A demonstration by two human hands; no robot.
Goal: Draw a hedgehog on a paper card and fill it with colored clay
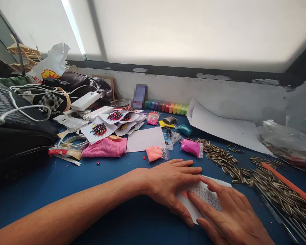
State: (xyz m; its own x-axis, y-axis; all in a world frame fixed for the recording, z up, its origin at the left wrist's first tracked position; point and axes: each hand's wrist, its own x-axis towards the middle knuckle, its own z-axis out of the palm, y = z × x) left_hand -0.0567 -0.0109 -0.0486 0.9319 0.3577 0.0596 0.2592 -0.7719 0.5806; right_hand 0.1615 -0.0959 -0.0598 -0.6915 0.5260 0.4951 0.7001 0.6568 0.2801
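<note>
A white sheet of paper point(193, 208) lies on the blue tabletop, with a rounded, scale-like pattern point(206, 196) drawn on it in dark lines. My left hand point(174, 182) rests flat over the sheet's left side, fingers spread. From the right, my right hand point(226, 209) reaches over the paper with its fingers apart. Its index fingertip touches the paper beside a small smear of coral-coloured clay point(184, 193) at the drawing's left edge. Just beyond my left hand sits a bag of coral clay point(153, 153). A bag of magenta clay point(191, 147) lies farther right.
Striped sunflower seeds point(277, 190) spread across the right, with an orange stick-like tool point(288, 180) over them. Seed-decorated cards point(99, 129), a pink cloth point(104, 147) and a black bag point(17, 136) crowd the left. Coloured clay packs point(168, 108) line the wall.
</note>
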